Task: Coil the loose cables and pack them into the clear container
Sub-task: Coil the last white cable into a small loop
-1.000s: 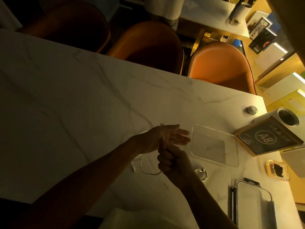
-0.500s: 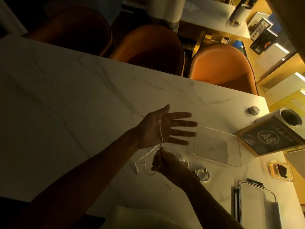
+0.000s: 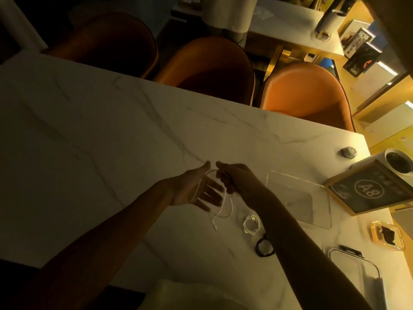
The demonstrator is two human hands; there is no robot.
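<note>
A thin white cable point(image 3: 225, 209) is looped around my left hand point(image 3: 196, 189), which is held flat, palm up, with fingers spread. My right hand point(image 3: 234, 177) pinches the same cable above the left fingers; the loose end with its plug trails down onto the marble table point(image 3: 111, 153). A coiled white cable point(image 3: 251, 224) lies on the table under my right forearm, and a coiled black cable point(image 3: 264, 248) lies just beyond it. The clear container point(image 3: 298, 198) sits empty to the right of my hands.
A framed sign marked A8 point(image 3: 368, 189) and a white cup point(image 3: 399, 162) stand at the right edge. A clear lid with clips point(image 3: 355, 278) and a small amber dish point(image 3: 387, 234) lie at the near right. Orange chairs point(image 3: 306, 95) line the far side.
My right hand rose from below the left palm to above its fingers, carrying the white cable up and over. The hanging tail has grown shorter. The black coil has come into view.
</note>
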